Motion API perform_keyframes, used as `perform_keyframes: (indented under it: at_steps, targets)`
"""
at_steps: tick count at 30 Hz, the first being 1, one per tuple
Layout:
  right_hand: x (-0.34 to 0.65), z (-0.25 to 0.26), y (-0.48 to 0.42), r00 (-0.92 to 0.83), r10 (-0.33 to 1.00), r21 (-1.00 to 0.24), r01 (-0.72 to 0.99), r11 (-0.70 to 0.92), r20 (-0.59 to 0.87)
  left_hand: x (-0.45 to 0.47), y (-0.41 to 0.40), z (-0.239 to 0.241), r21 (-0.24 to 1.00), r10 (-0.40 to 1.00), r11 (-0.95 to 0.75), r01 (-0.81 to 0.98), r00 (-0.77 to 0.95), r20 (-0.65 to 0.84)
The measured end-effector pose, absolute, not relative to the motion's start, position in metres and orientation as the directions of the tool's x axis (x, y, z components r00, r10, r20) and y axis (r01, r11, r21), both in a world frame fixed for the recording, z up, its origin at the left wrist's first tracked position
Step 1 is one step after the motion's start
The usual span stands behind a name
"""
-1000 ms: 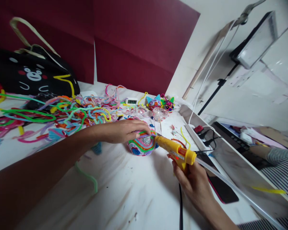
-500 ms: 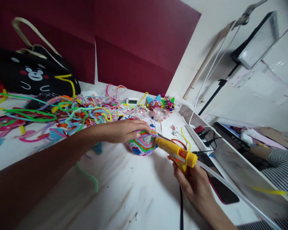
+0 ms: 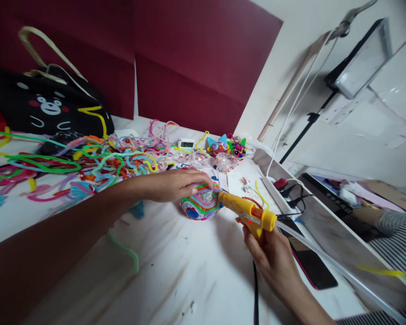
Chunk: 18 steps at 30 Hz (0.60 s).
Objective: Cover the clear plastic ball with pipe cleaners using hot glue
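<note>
A round ornament [image 3: 201,208] wrapped in bands of coloured pipe cleaner sits on the white table, a blue button-like disc on its near side. My left hand [image 3: 176,184] lies over its top left, fingers closed on it, with a purple pipe cleaner under the fingertips. In my right hand [image 3: 274,255] is a yellow hot glue gun [image 3: 245,210], gripped by the handle, a red light glowing on it. A long clear glue stick [image 3: 338,262] sticks out of its back. The nozzle meets or nearly meets the ornament's right upper side.
Tangled pipe cleaners [image 3: 122,155] cover the left back. Behind the ornament stand a small digital clock [image 3: 186,143], clear plastic balls [image 3: 226,161] and decorated cat-like heads [image 3: 218,145]. A power strip [image 3: 277,192] and a phone [image 3: 316,268] lie right; a black bag [image 3: 50,106] stands far left.
The glue gun and my right hand have shifted very slightly left, toward the ornament. My left hand and the ornament stay almost in place.
</note>
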State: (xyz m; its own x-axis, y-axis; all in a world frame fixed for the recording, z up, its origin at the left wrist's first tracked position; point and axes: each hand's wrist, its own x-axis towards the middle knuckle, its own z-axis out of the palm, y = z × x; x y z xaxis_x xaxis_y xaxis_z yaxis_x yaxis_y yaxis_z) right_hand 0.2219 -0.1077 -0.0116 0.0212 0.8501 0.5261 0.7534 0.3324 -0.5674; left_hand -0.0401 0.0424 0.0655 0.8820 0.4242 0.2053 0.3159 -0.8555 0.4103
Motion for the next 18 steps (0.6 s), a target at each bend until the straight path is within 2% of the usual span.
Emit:
perform_keyframes:
  at_steps: [9,18]
  targets:
    - [0.2165,-0.0057,-0.1073,-0.002,0.836,-0.527,0.775,0.348,0.548,-0.0401,0.0427,0.0647,0.415,0.437,-0.849,0.328,0.877,0.200]
    - [0.2176,-0.0091,-0.1025,0.004,0.872,-0.594,0.734,0.330,0.489,-0.0400,0.0418,0.0657,0.433,0.467,-0.827,0.358,0.866,0.177]
